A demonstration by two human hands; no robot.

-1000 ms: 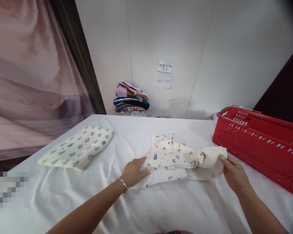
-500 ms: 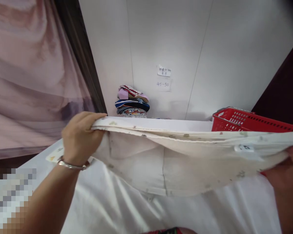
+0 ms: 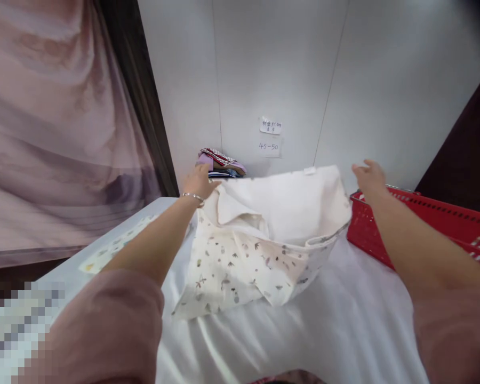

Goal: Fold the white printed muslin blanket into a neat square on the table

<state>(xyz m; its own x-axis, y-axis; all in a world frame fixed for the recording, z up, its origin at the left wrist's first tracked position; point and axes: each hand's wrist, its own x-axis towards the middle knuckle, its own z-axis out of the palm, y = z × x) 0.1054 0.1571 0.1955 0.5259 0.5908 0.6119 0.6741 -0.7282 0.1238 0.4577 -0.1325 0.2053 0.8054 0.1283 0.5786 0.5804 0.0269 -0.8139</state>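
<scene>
The left hand is stretched far forward with its fingers closed on the far left corner of a cream printed garment; a thin bracelet sits on that wrist; the right hand is stretched forward too, at the garment's far right corner, fingers loosely spread, and whether it pinches the cloth or has let it go cannot be told, since the edge just beside it is blurred. The garment hangs spread between the two hands, its plain inner side showing at the far end and its small-print side nearer, with the near hem lying on the white counter; a small label shows at its far edge. Just right of the garment, touching or nearly touching its edge, stands a red basket on the counter; to the left lies a folded patterned cloth, partly hidden by the left forearm; behind the left hand, against the wall, is a stack of folded clothes; above it two paper notes are stuck to the wall; a pink curtain fills the left side.
</scene>
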